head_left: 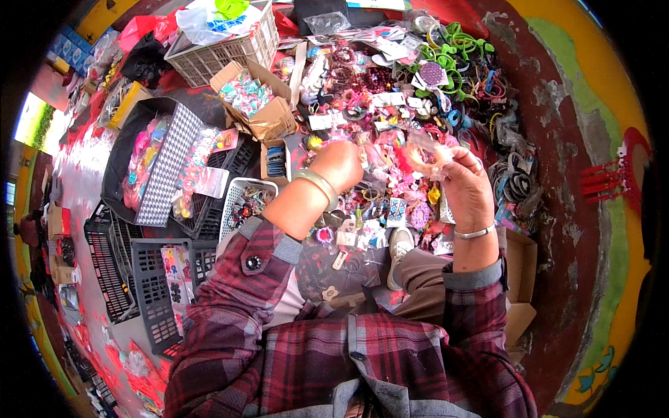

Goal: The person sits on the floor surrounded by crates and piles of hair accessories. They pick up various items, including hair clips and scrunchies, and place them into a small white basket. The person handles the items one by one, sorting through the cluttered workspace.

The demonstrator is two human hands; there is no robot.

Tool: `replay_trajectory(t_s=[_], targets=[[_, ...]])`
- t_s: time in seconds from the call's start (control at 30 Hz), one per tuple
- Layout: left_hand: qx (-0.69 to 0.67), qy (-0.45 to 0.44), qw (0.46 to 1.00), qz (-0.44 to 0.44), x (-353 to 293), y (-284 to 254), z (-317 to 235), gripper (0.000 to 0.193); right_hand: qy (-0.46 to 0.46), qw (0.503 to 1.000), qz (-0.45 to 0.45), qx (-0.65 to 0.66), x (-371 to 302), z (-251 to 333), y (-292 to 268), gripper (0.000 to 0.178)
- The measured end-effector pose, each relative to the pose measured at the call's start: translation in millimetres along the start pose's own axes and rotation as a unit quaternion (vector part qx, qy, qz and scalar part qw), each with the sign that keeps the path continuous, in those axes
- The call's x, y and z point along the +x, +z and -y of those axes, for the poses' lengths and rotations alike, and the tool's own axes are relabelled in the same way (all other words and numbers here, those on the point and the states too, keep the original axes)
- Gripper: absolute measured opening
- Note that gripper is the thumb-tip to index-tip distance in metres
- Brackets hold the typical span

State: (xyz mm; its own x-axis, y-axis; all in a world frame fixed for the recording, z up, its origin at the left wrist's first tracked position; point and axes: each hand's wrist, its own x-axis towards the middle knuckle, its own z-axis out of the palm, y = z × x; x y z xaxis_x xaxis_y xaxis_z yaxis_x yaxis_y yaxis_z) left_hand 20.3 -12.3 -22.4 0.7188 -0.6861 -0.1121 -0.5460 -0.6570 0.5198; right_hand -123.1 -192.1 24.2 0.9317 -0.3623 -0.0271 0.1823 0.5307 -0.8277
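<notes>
Pale band [424, 167], pinched in the right hand [465, 174], seems best gripped lightly, clear of the pile [394, 129]. The left hand's [339, 166] fingers are hidden; I cannot tell their state.

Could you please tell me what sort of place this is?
Likely an accessory stockroom or stall, judging by the heaped hair accessories, filled houndstooth box and beige plastic crate.
</notes>
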Motion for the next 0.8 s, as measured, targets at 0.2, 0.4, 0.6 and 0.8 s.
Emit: replay_trajectory(t_s=[0.2, 0.4, 0.6, 0.8], targets=[[-0.002, 0.039, 0.999, -0.010, -4.2, -1.2, -6.9, 0.015, -0.061, 0.997, -0.040, -0.027, -8.5, -3.5, 30.1, 0.021], [0.020, 0.062, 0.998, 0.011, -6.3, 13.4, -10.8, 0.019, -0.148, 0.916, -0.007, -0.374, -11.5, -23.8, 40.4, 0.013], [0.039, 0.072, 0.996, -0.020, -6.4, 33.1, -6.7, 0.012, -0.173, 0.822, 0.011, -0.543, -5.5, -39.4, 38.6, 0.007], [0.039, 0.084, 0.995, 0.040, -4.5, 38.3, -7.8, 0.018, -0.070, 0.828, 0.005, -0.556, -1.6, -54.1, 22.6, 0.008]])
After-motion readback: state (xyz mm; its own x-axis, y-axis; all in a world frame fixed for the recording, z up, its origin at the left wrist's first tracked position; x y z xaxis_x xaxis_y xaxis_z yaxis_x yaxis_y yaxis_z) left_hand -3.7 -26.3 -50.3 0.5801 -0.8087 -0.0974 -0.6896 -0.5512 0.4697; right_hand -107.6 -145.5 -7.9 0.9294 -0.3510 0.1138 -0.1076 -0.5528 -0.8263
